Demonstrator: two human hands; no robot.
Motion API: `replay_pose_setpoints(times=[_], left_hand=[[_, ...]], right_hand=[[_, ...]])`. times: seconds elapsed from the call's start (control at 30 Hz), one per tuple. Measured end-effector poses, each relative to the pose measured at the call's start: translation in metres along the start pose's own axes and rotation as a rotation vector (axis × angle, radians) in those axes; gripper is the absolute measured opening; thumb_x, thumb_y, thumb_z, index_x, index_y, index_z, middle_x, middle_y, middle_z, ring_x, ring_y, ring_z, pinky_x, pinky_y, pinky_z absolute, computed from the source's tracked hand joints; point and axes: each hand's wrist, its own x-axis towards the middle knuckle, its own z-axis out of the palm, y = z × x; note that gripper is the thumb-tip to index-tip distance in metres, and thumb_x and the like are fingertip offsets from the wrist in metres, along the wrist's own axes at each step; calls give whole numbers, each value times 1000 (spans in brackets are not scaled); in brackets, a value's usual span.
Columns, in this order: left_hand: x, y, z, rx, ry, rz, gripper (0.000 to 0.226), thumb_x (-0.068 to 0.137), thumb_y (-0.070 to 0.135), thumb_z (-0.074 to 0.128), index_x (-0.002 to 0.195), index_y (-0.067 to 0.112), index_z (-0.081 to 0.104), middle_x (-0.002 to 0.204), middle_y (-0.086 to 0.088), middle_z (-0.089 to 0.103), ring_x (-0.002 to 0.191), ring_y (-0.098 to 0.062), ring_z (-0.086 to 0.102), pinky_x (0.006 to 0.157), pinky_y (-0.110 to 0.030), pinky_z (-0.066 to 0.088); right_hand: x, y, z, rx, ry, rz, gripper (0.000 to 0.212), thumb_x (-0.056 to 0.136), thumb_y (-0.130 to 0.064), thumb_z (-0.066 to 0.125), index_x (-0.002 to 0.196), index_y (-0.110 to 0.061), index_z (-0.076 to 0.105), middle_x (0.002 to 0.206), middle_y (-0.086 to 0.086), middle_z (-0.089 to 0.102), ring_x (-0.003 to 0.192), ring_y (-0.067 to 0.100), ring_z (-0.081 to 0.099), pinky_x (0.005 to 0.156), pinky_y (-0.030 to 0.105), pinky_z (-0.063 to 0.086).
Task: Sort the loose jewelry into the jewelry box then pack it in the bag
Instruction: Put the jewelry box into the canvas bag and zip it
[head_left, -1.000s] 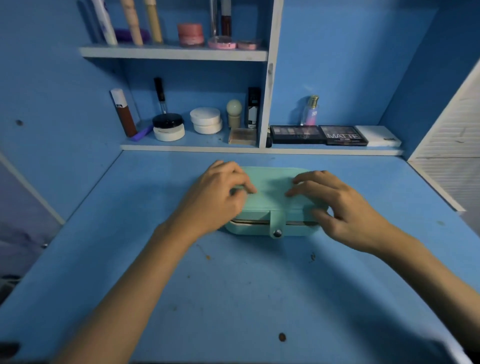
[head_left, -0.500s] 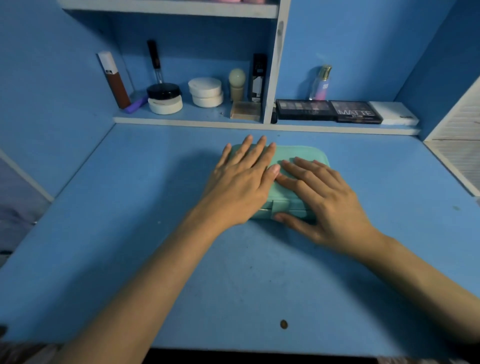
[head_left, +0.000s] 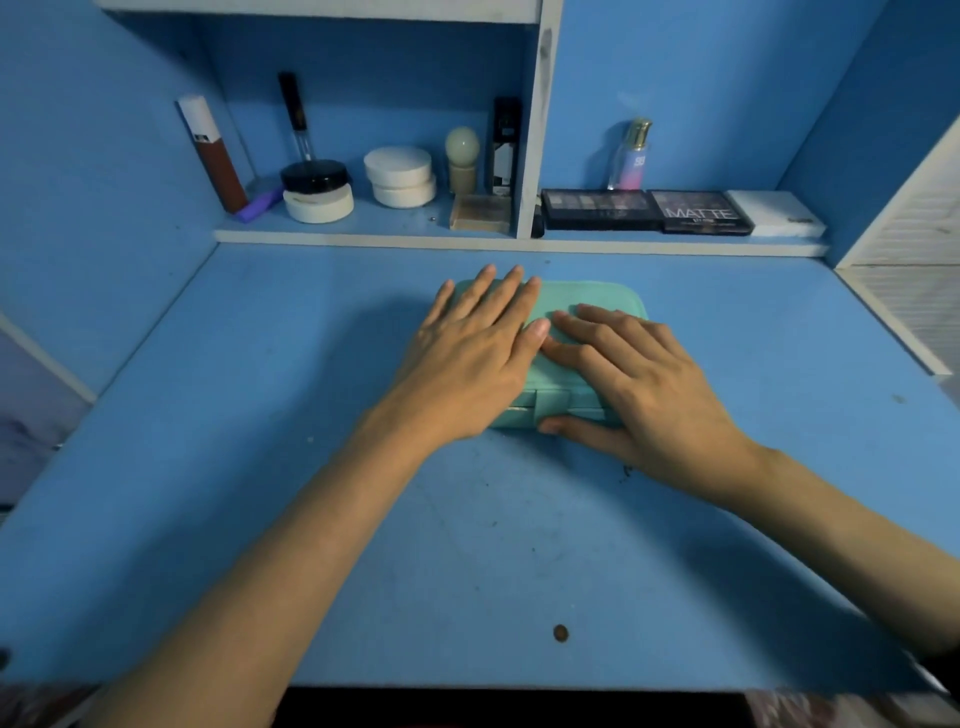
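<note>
Now my left hand (head_left: 467, 358) and right hand (head_left: 639, 379) press flat, fingers straight, on the closed jewelry box (head_left: 587, 299); neither grips anything.

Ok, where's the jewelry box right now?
In the head view the teal jewelry box sits centred on the blue desk, before the shelf, with the left hand and right hand flat on its lid.

Jewelry box (head_left: 582, 293): teal, smooth matt skin, looks like faux leather; thin shiny seam strip (head_left: 511, 410) on the front, metal-looking. Desk top (head_left: 467, 545): blue paint, matt, scuffed and specked. Black jar lid (head_left: 314, 176): glossy plastic. White jars (head_left: 399, 174): matt plastic. Small bottle (head_left: 626, 166): clear, glassy, shiny gold cap. Palette (head_left: 701, 212): glossy dark lid. Shelf edge (head_left: 363, 238): worn white paint.
</note>
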Motion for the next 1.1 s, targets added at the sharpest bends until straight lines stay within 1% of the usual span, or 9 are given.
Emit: replay_pose_setpoints(times=[0.23,0.33,0.43,0.57,0.7,0.8,0.9,1.0,1.1], left_hand=[[7,-5,-23,-101,-173,33,52,103,30,29,152,22,12,160,5,-2,146,-10,-6,116,-30,-5],[10,-15,-55,-272,-175,40,42,99,27,45,141,21,45,150,1,38,138,-9,33,110,-18,22],[26,-27,-121,-468,124,52,29,94,20,55,121,27,63,113,7,68,97,7,60,84,-5,42],[62,-44,-246,-625,735,116,28,91,14,59,96,41,62,92,19,68,79,8,61,71,-10,44],[99,-75,-342,-404,1186,-118,41,87,16,59,127,26,54,128,-8,55,121,-24,48,98,-32,37],[121,-101,-366,-387,1035,-478,74,86,31,61,148,32,22,155,-17,13,140,-37,19,114,-46,21],[138,-119,-359,-682,837,-574,89,83,26,65,151,32,7,155,-17,5,137,-39,23,111,-47,29],[140,-123,-351,-653,772,-564,82,76,19,58,147,28,17,145,-16,31,124,-37,40,103,-47,39],[127,-108,-344,-657,665,-430,68,80,29,54,144,24,31,143,-9,40,124,-28,43,103,-32,36]], right_hand=[[20,8,-21,199,-84,59,56,82,-68,43,106,-21,64,109,-4,62,99,21,56,77,37,45],[43,23,-36,409,-123,96,43,86,-67,42,89,-31,65,89,-15,63,84,7,57,73,34,50],[93,38,-74,553,-36,165,28,81,-63,52,80,-39,66,84,-18,66,80,1,61,69,20,49],[184,55,-161,627,339,179,12,85,-18,68,76,-27,71,78,-15,69,74,4,63,66,15,47],[276,75,-228,612,658,252,25,86,-28,65,110,-27,60,106,-5,62,95,11,56,78,24,45],[335,98,-241,773,585,485,70,82,-41,67,141,-28,30,127,2,46,113,18,47,88,32,39],[366,108,-232,1157,431,620,93,80,-40,71,150,-25,10,143,8,38,118,26,48,95,38,44],[374,111,-220,1239,414,690,71,85,-28,68,142,-11,31,135,8,48,111,25,52,84,39,51],[353,101,-219,1083,611,632,28,84,-14,64,111,-10,55,113,7,62,96,21,58,79,35,53]])
